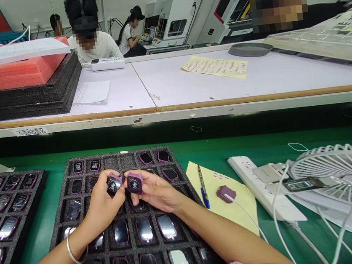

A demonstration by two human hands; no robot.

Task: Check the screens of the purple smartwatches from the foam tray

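The left hand (pixel 103 204) is clamped on a purple watch (pixel 114 184) with its screen lit; the right hand (pixel 155 191) grips a second watch (pixel 135 183) just beside it. Both are held over the black foam tray (pixel 181 178), whose pockets hold more watches. To do this well, I judge each watch is best pinched by its case edges, fingers off the glass, kept low above the tray. A pen (pixel 203 187) lies on yellow paper (pixel 235 208) to the right on the green counter (pixel 254 146).
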